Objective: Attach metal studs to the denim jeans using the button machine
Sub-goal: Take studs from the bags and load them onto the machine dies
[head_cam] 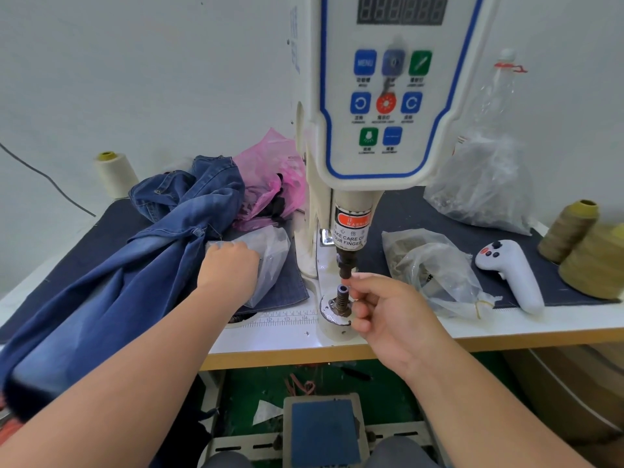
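Head view: at centre frame the right hand (pixel 388 309) has its fingertips pinched together beside the lower post (pixel 342 298) of the button machine (pixel 381 96); whether they hold a stud is too small to tell. At left, the left hand (pixel 229 265) presses, fingers hidden, into a clear plastic bag (pixel 270 261) beside the jeans (pixel 111 282). The denim looks soft, floppy and fairly heavy, best gathered by a thick fold; studs would be tiny, hard and slippery, needing a fingertip pinch.

I am reaching my left hand (pixel 229 265) into a clear plastic bag (pixel 270 261) lying beside the denim jeans (pixel 135 265), which are draping off the table's (pixel 506 327) left edge. My right hand (pixel 388 309) is hovering at the button machine's (pixel 388 96) lower die (pixel 342 297), fingertips (pixel 358 276) curling just beside it under the punch (pixel 346 265). A white controller (pixel 510 271) is lying to the right, near a second plastic bag (pixel 435 265) and olive thread cones (pixel 587 251).
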Demonstrator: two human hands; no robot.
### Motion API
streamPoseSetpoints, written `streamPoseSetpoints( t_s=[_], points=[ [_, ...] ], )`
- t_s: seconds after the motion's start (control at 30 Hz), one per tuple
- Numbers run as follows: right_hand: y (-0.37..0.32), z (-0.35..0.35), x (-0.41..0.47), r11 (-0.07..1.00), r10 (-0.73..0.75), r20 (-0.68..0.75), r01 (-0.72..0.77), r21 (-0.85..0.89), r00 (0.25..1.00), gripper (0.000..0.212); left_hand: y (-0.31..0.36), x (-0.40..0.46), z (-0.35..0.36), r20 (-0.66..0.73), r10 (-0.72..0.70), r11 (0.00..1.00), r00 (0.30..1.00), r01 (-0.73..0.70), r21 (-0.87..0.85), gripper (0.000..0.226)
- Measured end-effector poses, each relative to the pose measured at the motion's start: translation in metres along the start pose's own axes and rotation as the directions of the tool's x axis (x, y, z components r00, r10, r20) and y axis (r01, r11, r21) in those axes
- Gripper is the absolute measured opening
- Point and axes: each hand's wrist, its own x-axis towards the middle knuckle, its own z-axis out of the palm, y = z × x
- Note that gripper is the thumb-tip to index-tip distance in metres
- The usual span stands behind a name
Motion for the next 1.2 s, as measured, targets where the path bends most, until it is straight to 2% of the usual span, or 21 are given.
streamPoseSetpoints(
  t_s=[0.23,0.33,0.57,0.63,0.77,0.87,0.93,1.07,1.13,1.2],
  points=[
    [-0.004,0.001,-0.012,0.966,0.123,0.107,-0.144,0.216,0.987,0.039,-0.003,0.002,0.004,-0.017,-0.043,0.993,0.999,0.041,-0.114,0.027],
    [-0.005,0.001,-0.016,0.912,0.19,0.172,-0.238,0.334,0.967,0.035,-0.003,0.002,0.004,-0.04,-0.088,0.98,0.995,0.08,-0.183,0.025],
    [-0.003,-0.002,-0.018,0.934,0.173,0.162,-0.214,0.286,0.972,0.04,-0.005,0.0,0.002,-0.113,-0.193,0.908,0.975,0.134,-0.397,0.027],
    [-0.004,-0.005,-0.017,0.932,0.183,0.145,-0.218,0.289,0.972,0.042,-0.005,-0.003,-0.002,-0.13,-0.231,0.844,0.964,0.132,-0.52,0.026],
    [-0.003,-0.01,-0.015,0.936,0.175,0.114,-0.201,0.288,0.978,0.04,0.002,-0.015,-0.018,-0.188,-0.346,0.652,0.919,0.092,-0.752,0.018],
    [0.0,-0.016,-0.015,0.945,0.162,0.087,-0.18,0.274,0.983,0.036,0.013,-0.03,-0.034,-0.297,-0.384,0.54,0.874,-0.048,-0.84,0.01],
    [0.003,-0.021,-0.014,0.95,0.161,0.073,-0.175,0.258,0.984,0.034,0.021,-0.042,-0.045,-0.351,-0.369,0.49,0.86,-0.141,-0.86,0.008],
    [0.006,-0.026,-0.012,0.958,0.162,0.05,-0.169,0.232,0.985,0.035,0.038,-0.058,-0.062,-0.306,-0.305,0.289,0.902,-0.219,-0.932,0.022],
    [0.008,-0.028,-0.012,0.962,0.161,0.036,-0.165,0.218,0.986,0.031,0.046,-0.065,-0.066,-0.325,-0.239,0.252,0.915,-0.265,-0.931,0.026],
    [0.009,-0.029,-0.01,0.966,0.158,0.024,-0.16,0.202,0.987,0.023,0.055,-0.07,-0.066,-0.331,-0.185,0.255,0.925,-0.28,-0.925,0.028]
  ],
)
